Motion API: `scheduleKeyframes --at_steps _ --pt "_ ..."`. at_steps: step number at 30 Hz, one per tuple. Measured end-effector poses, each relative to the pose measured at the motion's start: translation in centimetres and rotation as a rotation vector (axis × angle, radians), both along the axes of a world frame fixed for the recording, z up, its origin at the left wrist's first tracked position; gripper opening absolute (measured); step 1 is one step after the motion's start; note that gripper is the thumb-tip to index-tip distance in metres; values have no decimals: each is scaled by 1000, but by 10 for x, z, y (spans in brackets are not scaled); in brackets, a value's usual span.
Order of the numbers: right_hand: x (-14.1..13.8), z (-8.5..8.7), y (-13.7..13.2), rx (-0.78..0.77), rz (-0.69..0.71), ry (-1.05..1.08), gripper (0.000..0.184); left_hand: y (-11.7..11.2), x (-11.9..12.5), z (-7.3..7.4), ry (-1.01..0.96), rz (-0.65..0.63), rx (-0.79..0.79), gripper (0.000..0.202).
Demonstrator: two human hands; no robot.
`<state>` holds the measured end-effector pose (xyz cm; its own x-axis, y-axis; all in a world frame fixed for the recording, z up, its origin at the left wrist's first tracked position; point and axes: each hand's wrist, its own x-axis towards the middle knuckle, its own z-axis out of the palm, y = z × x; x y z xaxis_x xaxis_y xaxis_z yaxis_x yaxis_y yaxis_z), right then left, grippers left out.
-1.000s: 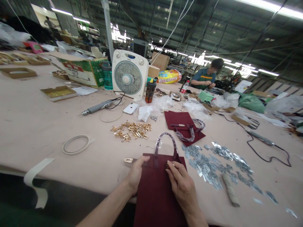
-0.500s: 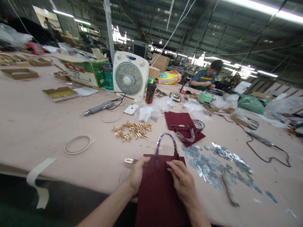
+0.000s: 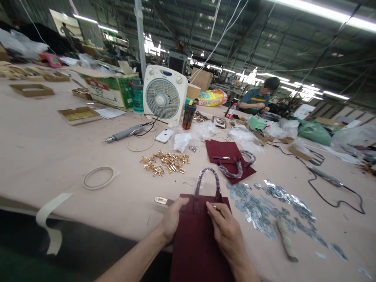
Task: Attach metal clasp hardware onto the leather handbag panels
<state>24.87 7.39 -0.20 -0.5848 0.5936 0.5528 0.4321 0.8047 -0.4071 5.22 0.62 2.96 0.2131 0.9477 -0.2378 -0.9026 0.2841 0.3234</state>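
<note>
A dark red handbag (image 3: pixel 196 239) with a plastic-wrapped handle (image 3: pixel 208 172) hangs over the front edge of the table. My left hand (image 3: pixel 173 217) grips its upper left side, thumb on the front panel. From beside that thumb a strap with a gold slotted plate (image 3: pixel 161 200) sticks out to the left. My right hand (image 3: pixel 225 225) is closed against the upper front of the bag, right of the handle base. A small, pale metallic bit shows between its fingers; the rest of that piece is hidden. Gold metal fittings (image 3: pixel 169 161) lie in a pile beyond the bag.
To the right lie flat silver metal plates (image 3: pixel 258 207) and a wrapped rod (image 3: pixel 286 239). A second red bag (image 3: pixel 223 150) lies behind. Further off stand a fan (image 3: pixel 164 96), a drink bottle (image 3: pixel 188 115), and an electric screwdriver (image 3: pixel 125 134). A tape roll (image 3: pixel 98 178) lies left. Across the table sits a person (image 3: pixel 255 98).
The view has shifted slightly. My right fingers have moved a little on the bag's front, and the small metallic bit shows more between them. My left hand keeps its hold.
</note>
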Motion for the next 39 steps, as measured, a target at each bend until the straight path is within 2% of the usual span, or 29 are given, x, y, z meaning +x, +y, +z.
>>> scheduleKeyframes --at_steps 7,15,21,28,34,39 --pt "-5 -5 -7 97 -102 3 45 1 2 4 149 29 -82 41" --pt "-11 -6 -12 181 -218 -60 38 0 3 9 161 32 -133 42" --pt "-12 -11 -16 255 -272 -146 44 -1 5 10 143 40 -140 41" --pt "-6 -16 -30 117 -218 -180 58 2 8 -1 227 100 -130 35" --pt "-3 -5 -41 -42 -169 -239 71 6 11 -13 447 228 -148 29" --pt "-5 -1 -46 -85 -203 -330 78 7 9 -14 457 227 -132 29"
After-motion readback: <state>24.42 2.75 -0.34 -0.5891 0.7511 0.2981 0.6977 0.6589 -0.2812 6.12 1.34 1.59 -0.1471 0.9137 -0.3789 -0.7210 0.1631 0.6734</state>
